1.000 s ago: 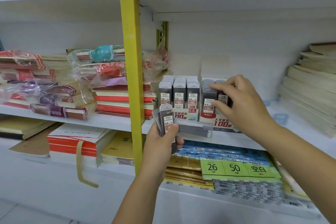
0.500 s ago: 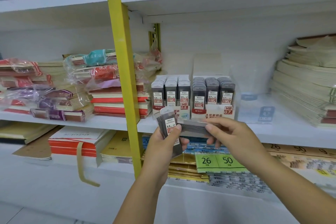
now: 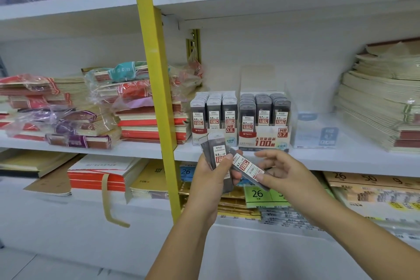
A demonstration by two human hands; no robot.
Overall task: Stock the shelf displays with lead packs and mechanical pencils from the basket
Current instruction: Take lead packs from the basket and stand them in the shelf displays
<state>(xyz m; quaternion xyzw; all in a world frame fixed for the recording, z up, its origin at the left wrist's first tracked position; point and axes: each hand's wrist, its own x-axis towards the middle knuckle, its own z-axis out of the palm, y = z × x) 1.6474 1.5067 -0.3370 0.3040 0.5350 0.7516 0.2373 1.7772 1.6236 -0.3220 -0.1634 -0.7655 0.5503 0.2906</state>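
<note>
- Gripping a small fan of lead packs (image 3: 217, 151) in the left hand (image 3: 211, 184), centre frame, just below the shelf (image 3: 341, 159) edge.
- Pinching one 0.7 pack (image 3: 246, 167) by its lower end in the right hand (image 3: 291, 173).
- Probably light, stiff, slick plastic: best taken by the narrow side edges, gently.
- Judging by the label, bound for the 0.7 display box (image 3: 264, 134) above.

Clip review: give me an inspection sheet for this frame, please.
Surface: white shelf.
Job's things: 0.5 display and 0.7 display look well filled; clear box beside them looks empty; basket not in view.
Clutter: notebook stacks either side.
Grippers: left hand grips fanned lead packs; right hand pinches a 0.7 pack.
Cables: nothing seen.
Surroundings: yellow post; paper goods below.
</note>
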